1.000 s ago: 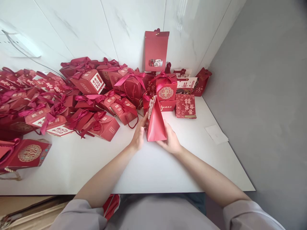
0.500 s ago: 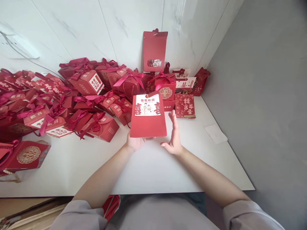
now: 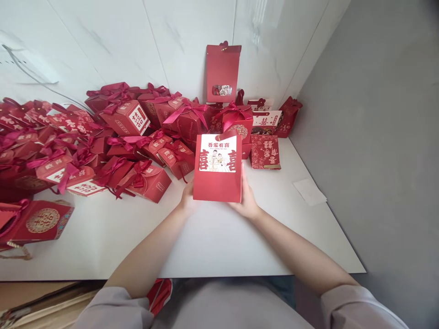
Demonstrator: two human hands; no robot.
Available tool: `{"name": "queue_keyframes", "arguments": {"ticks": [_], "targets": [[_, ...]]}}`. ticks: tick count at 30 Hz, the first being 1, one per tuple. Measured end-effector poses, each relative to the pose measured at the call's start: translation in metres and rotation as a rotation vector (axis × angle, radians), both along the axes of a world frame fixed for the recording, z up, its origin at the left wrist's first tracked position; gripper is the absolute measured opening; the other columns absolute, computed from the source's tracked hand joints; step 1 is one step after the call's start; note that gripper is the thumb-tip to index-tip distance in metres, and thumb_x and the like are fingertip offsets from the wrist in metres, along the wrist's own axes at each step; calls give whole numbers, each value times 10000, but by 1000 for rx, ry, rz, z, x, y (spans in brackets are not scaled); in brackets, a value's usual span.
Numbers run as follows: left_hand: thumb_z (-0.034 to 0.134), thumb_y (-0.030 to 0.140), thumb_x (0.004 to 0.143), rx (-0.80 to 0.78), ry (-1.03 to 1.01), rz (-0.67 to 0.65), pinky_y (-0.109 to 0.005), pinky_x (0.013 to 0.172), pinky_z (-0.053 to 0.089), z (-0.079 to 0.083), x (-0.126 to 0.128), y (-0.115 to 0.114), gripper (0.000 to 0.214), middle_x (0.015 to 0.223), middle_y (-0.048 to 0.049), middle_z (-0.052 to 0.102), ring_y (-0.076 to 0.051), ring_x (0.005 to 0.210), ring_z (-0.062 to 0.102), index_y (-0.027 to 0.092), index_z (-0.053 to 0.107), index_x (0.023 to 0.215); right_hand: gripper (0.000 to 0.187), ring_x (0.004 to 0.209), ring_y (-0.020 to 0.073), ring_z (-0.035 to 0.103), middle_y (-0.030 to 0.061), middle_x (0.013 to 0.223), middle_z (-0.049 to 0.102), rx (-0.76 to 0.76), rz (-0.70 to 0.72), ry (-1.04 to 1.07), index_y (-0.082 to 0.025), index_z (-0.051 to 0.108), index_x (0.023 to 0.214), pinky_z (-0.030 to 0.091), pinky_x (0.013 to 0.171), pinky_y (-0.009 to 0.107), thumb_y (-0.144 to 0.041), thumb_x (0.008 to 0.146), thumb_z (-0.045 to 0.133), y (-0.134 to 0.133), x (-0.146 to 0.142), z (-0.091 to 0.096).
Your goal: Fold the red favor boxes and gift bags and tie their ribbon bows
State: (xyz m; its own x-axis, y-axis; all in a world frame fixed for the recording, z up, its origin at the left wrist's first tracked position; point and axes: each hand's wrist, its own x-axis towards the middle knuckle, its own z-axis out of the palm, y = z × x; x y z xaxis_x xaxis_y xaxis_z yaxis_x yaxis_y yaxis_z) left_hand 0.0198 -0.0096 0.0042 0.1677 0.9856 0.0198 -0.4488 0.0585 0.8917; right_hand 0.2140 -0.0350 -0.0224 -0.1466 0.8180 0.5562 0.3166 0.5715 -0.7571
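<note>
Between my two hands, over the white table [image 3: 212,246], is a red gift box [image 3: 217,187] held upright. Its near face bears a white label with red characters and a drawn couple. My left hand [image 3: 188,197] grips the box's lower left side, its fingers mostly hidden behind it. On the lower right side my right hand [image 3: 247,201] is closed round the box, thumb low by the bottom edge. Just behind stands a red box with a bow [image 3: 236,123]. A flat red patterned packet [image 3: 265,152] lies to the right of it.
A heap of red gift boxes with ribbon bows [image 3: 147,180] covers the table's left and back. One tall red box [image 3: 223,68] rises against the tiled wall [image 3: 192,36]. White paper [image 3: 310,191] lies near the right edge, beside the grey wall [image 3: 370,137].
My right hand has closed in on the box's right side, where it was apart before. The box has turned: its label, upside down earlier, now reads upright, and it sits slightly further right.
</note>
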Motion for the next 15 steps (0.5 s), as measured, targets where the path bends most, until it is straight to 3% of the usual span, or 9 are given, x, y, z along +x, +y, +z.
{"name": "queue_keyframes", "arguments": {"ticks": [3, 5, 10, 12, 15], "targets": [[556, 655, 878, -23, -74, -41, -432, 1001, 522, 4, -2, 0, 553, 1198, -62, 703, -324, 1249, 579, 214, 690, 1184, 1102, 1263, 346, 582, 171, 1492, 486, 0, -32, -25, -244, 45, 1602, 525, 1013, 496, -567, 798, 725, -1, -1, -1], [457, 687, 918, -27, -102, -92, -442, 1061, 491, 7, -4, 0, 630, 1268, -78, 672, -329, 1309, 535, 205, 644, 1277, 1117, 1296, 346, 556, 158, 1494, 486, 10, -57, -36, -256, 41, 1605, 519, 1031, 486, -569, 787, 734, -1, 0, -3], [575, 557, 909, -119, -66, -230, -461, 1030, 516, 11, -8, 1, 611, 1276, -123, 669, -344, 1231, 601, 180, 550, 1389, 981, 1417, 334, 431, 159, 1580, 358, 72, -136, -27, -231, 73, 1601, 447, 1127, 496, -543, 873, 652, -5, 0, -4], [546, 550, 925, -209, -86, -352, -453, 928, 567, 15, -6, -1, 609, 1261, -146, 673, -347, 1153, 651, 172, 531, 1402, 872, 1453, 322, 378, 155, 1591, 327, 84, -177, 52, -227, 91, 1593, 404, 1158, 522, -530, 931, 571, -6, -1, -1], [462, 578, 953, -404, -170, -690, -390, 807, 602, 20, 2, -8, 640, 1212, -206, 683, -354, 1076, 688, 110, 537, 1383, 735, 1460, 323, 360, 167, 1559, 351, 120, -204, 82, -230, 38, 1586, 392, 1143, 592, -596, 1003, 296, -6, -2, 5]]}}
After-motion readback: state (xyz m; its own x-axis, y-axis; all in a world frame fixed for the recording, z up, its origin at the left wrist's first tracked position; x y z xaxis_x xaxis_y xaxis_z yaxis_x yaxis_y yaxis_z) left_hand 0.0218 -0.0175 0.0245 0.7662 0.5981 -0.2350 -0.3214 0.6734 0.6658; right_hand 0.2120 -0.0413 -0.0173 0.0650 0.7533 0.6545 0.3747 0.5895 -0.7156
